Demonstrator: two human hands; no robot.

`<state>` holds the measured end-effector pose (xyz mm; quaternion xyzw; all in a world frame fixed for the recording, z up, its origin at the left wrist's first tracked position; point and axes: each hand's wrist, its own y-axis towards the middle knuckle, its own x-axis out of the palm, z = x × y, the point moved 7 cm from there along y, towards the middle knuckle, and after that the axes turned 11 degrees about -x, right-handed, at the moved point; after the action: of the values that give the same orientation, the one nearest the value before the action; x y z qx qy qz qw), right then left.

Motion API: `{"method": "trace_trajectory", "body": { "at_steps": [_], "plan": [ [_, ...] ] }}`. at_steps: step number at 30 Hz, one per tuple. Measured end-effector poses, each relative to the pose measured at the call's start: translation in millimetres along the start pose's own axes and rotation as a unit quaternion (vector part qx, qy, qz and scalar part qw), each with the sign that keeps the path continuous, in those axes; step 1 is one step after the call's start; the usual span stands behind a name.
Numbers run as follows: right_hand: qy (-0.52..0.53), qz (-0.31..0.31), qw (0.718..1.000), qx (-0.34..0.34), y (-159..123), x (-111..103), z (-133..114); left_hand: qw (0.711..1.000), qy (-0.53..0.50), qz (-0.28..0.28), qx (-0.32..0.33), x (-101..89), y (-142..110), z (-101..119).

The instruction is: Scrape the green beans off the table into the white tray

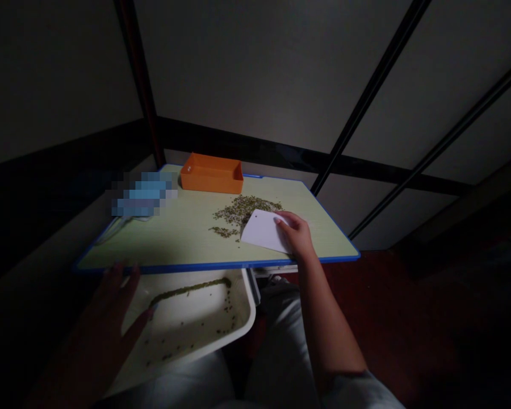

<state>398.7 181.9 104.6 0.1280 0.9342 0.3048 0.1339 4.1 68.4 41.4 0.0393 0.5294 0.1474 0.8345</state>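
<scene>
My right hand grips a flat white card with a small dark hole near one corner. The card is tilted on the light-green tabletop, its left end by a spread pile of small green-brown grains. A smaller streak of the same grains lies to the left of the card. My left hand is in shadow at the table's blue front edge, fingers apart, over the left side of a white tub. Grains line the tub's far inner side, and loose ones dot its bottom.
An orange open box stands at the table's back. At the left edge lies a blurred-out bluish item. Panelled walls rise behind the table. My legs are beneath, with a dark reddish floor to the right.
</scene>
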Motion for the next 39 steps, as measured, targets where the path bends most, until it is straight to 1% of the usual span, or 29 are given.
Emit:
{"method": "trace_trajectory", "body": {
  "at_steps": [9, 15, 18, 24, 30, 33, 39],
  "plan": [
    [-0.008, -0.013, 1.000, -0.014, -0.5, 6.8, -1.3, 1.000, 0.009, 0.015, 0.017, 3.9, 0.2, -3.0],
    [-0.020, -0.024, 0.999, -0.023, -0.6, 9.2, -5.0, 1.000, 0.014, 0.002, 0.009, 4.4, 1.2, -4.1],
    [-0.019, -0.032, 0.999, -0.029, -0.9, 10.7, -6.6, 1.000, 0.017, 0.009, 0.013, 6.0, 1.1, -7.3],
    [-0.003, -0.021, 0.999, -0.030, -0.4, 10.0, -6.8, 0.998, 0.026, 0.034, 0.048, 9.8, 1.0, -11.8],
    [0.021, -0.020, 0.999, -0.029, -1.0, 9.6, -9.0, 0.998, 0.028, 0.031, 0.053, 11.4, 1.5, -14.4],
    [0.018, -0.023, 0.999, -0.034, -1.3, 10.0, -10.9, 0.997, 0.028, 0.037, 0.060, 10.6, 1.4, -13.5],
    [0.012, -0.027, 0.999, -0.045, -0.6, 10.3, -11.5, 0.998, 0.016, 0.040, 0.053, 8.6, 2.2, -11.0]
  ]
}}
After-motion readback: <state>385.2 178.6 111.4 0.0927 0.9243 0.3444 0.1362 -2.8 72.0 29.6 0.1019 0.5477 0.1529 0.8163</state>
